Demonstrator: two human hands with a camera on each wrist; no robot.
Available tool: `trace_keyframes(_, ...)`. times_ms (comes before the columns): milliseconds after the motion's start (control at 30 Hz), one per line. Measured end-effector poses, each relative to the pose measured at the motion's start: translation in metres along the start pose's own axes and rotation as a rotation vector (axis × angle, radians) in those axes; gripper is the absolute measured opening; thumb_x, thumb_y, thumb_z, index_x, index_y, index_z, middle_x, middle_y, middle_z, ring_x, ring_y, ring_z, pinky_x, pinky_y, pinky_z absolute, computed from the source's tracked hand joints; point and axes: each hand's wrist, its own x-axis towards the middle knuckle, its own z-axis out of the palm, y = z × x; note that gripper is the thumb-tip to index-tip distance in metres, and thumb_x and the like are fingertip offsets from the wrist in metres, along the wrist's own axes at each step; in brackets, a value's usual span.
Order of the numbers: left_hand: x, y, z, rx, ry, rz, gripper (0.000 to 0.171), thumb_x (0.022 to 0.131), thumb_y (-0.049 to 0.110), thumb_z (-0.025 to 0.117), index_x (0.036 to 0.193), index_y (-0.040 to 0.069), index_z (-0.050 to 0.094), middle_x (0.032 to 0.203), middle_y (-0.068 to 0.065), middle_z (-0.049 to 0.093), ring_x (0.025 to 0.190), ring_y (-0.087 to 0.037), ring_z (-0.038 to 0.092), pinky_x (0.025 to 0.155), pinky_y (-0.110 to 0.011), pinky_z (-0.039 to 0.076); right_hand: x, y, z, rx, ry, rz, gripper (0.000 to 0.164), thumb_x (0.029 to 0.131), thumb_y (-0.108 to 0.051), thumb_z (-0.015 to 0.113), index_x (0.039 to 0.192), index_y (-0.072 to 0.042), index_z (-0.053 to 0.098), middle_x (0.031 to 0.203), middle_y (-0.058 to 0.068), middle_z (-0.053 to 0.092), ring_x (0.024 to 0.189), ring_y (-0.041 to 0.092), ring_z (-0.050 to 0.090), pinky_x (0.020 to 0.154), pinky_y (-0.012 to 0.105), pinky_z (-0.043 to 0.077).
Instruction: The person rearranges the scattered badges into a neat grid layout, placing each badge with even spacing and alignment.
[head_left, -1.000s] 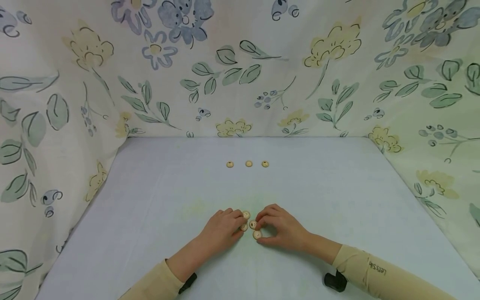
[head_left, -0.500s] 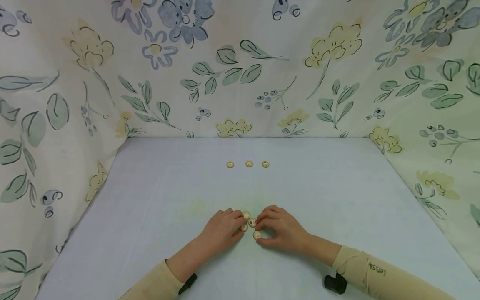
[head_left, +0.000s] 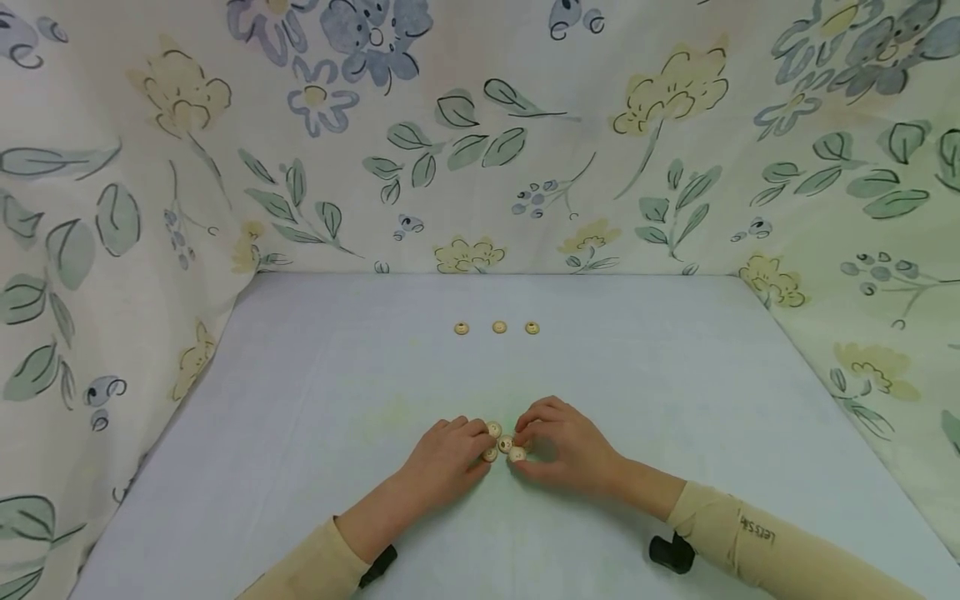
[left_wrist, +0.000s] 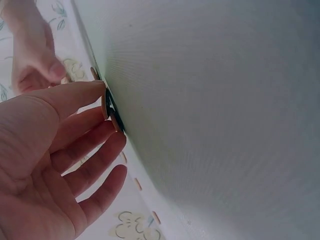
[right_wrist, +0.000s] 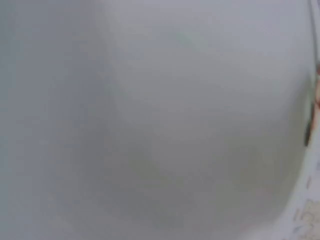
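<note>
Several small round wooden buttons lie close together between the two hands in the head view. My left hand (head_left: 450, 454) reaches in from the left, its thumb and fingertips around a lower left button (head_left: 490, 455) and an upper left button (head_left: 493, 429). In the left wrist view the thumb and fingers curve about tilted-looking buttons (left_wrist: 105, 106) at the table surface. A middle button (head_left: 506, 443) sits just right of these. My right hand (head_left: 566, 446) pinches another button (head_left: 517, 454) between thumb and finger, beside the middle one. The right wrist view is blurred.
Three more buttons stand in a row toward the back: a left one (head_left: 461, 328), a centre one (head_left: 499, 327) and a right one (head_left: 532, 328). All lie on a white table (head_left: 337, 358). Floral cloth (head_left: 480, 192) hangs behind and at both sides.
The middle button slid up and left against the left hand's pair. After that, the right hand moved its button upward beside the middle one. The left hand stayed in place.
</note>
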Motion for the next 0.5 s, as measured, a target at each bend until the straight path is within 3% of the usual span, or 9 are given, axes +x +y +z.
trace_keyframes(367,-0.002,-0.001,-0.001,0.009,0.003,-0.009,0.012,0.084,0.018,0.074,0.094,0.017,0.069,0.092,0.006,0.061,0.078,-0.014,0.055,0.064,-0.028,0.041,0.049,0.030,-0.014,-0.025,0.034,0.173,0.014,0.079,-0.027,0.081,0.088,-0.018,0.074,0.102,-0.008,0.063,0.103,0.010,0.053,0.085,0.034,0.049)
trace_keyframes(500,-0.002,0.000,-0.001,-0.001,0.007,-0.004,0.011,0.084,0.017,0.074,0.094,0.017,0.070,0.093,0.005,0.062,0.079,-0.014,0.056,0.066,-0.029,0.043,0.065,0.045,-0.010,-0.029,0.050,0.196,0.016,0.078,-0.027,0.082,0.088,-0.016,0.075,0.102,-0.005,0.064,0.102,0.014,0.055,0.097,0.040,0.044)
